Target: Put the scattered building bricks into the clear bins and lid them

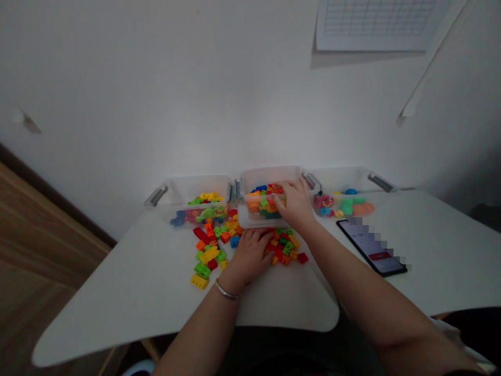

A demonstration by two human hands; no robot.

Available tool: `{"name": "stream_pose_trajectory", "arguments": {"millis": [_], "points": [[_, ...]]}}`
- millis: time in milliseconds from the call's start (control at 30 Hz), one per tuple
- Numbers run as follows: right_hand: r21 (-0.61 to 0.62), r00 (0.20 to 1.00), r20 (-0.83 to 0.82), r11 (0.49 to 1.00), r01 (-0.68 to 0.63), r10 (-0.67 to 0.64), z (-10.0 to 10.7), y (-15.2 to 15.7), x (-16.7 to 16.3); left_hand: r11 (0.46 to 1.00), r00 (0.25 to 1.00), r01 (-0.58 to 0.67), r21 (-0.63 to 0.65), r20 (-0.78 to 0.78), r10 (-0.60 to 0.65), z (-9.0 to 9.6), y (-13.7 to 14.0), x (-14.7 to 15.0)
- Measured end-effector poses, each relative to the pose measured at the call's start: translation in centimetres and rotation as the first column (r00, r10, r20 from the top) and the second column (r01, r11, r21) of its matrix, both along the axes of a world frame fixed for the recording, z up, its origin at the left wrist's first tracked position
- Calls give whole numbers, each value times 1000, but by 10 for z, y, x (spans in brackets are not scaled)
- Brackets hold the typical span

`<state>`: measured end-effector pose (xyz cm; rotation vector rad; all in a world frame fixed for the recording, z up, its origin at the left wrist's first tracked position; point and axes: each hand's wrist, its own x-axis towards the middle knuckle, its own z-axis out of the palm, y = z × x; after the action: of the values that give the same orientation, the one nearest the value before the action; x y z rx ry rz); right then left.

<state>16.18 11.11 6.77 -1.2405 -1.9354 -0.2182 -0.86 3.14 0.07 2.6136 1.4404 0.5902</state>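
Observation:
My left hand point(252, 256) rests on the white table among loose toy building bricks, its fingers stretched out and the thumb pointing right. Its fingertips touch or nearly touch the bricks in front of the middle box. Over the right part of that clear plastic box point(254, 177) is my right hand point(295, 202), thumb and fingers apart, above the mixed bricks point(260, 201) inside. No brick shows in its grasp. One pile of bricks point(285, 245) lies to the right of my left hand; another spread of bricks point(209, 254) lies to its left.
A clear box point(191, 183) with colourful pieces stands at the left, and another clear box point(336, 175) with toys at the right. A phone point(371, 248) lies on the table point(136, 297) right of my right forearm. Behind the boxes rises a white wall point(235, 104).

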Motion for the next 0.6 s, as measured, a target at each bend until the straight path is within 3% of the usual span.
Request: {"name": "stream_pose_trajectory", "arguments": {"millis": [200,333,600], "points": [[76,995,-75,995,-59,65,-15,-28,32,1000,1000,-1,12,4,1,-1,0,0],[-33,980,-142,989,-147,141,-39,-46,50,1000,1000,-2,2,-2,2,-1,0,0],[-296,948,-129,902,-315,289,-86,-42,65,1000,1000,-5,-1,-22,5,-1,1,1]]}}
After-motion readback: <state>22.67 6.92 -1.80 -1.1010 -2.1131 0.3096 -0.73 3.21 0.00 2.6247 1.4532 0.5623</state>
